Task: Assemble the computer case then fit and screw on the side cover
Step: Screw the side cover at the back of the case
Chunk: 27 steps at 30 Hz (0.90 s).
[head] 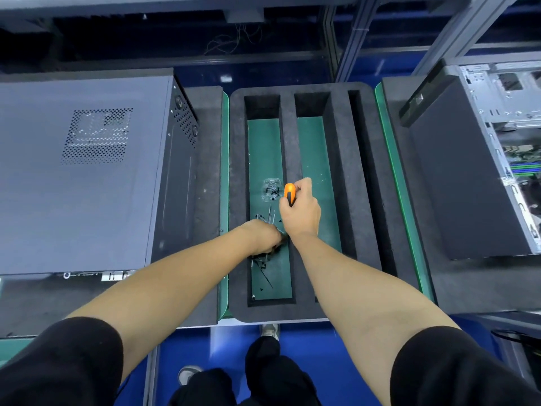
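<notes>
A closed grey computer case [82, 177] lies on its side at the left, its perforated side cover facing up. My right hand [300, 209] grips an orange-handled screwdriver [289, 193] over the black foam tray [345, 200]. My left hand [265, 237] reaches down into the tray's left compartment among small black screws [262, 263], fingers curled downward and hidden; what they hold cannot be seen. A small clear bag of screws [271, 190] lies just beyond the hands.
A second computer case [503, 148], open with its metal insides showing, stands at the right beside a black foam block [456, 186]. Green mat edges [392, 171] flank the tray. Blue floor and my shoes show below the bench.
</notes>
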{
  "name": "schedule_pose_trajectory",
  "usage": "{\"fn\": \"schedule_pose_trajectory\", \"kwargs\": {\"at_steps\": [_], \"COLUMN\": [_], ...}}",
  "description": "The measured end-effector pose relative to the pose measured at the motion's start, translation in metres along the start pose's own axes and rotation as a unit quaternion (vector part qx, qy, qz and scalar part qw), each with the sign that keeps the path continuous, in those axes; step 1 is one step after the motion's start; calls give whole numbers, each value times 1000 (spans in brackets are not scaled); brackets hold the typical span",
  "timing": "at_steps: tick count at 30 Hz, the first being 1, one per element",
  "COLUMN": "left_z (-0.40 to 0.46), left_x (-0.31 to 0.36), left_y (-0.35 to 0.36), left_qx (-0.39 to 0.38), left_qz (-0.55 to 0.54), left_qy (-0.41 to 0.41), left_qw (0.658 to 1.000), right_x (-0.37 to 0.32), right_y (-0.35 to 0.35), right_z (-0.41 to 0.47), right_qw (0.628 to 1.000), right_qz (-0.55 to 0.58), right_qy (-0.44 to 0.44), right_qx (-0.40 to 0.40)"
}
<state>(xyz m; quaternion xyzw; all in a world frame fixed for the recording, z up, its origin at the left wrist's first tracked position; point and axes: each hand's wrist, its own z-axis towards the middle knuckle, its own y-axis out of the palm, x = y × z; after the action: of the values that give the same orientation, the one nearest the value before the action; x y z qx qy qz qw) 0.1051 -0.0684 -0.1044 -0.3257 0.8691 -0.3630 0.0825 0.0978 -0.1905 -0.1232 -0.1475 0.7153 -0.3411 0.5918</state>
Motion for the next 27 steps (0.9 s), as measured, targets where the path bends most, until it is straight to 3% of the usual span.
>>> {"fn": "schedule_pose_trajectory", "kwargs": {"at_steps": [2, 5, 10, 14, 20, 25, 27], "left_z": [-11, -40, -97, -133, -183, -224, -240], "left_x": [-5, -12, -21, -30, -36, -43, -48], "left_y": [-3, 0, -2, -11, -19, -8, -1], "left_qx": [72, 181, 301, 362, 405, 436, 448], "left_qz": [-18, -175, -468, -619, -725, -767, -796], "left_qy": [-30, -75, -116, -122, -73, -58, -56], "left_qw": [997, 965, 823, 686, 553, 467, 402], "right_x": [-3, -11, -43, -81, -138, -177, -192], "right_y": [-3, -11, -29, -47, -78, -84, -77], "right_z": [0, -3, -17, -32, -69, -116, -138], "right_qw": [1000, 1000, 977, 945, 880, 836, 825], "right_qz": [-13, -5, 178, 313, 458, 533, 551], "right_qy": [6, 22, 112, 92, 66, 66, 68], "right_qx": [-3, -18, -31, 17, 107, 117, 101]}}
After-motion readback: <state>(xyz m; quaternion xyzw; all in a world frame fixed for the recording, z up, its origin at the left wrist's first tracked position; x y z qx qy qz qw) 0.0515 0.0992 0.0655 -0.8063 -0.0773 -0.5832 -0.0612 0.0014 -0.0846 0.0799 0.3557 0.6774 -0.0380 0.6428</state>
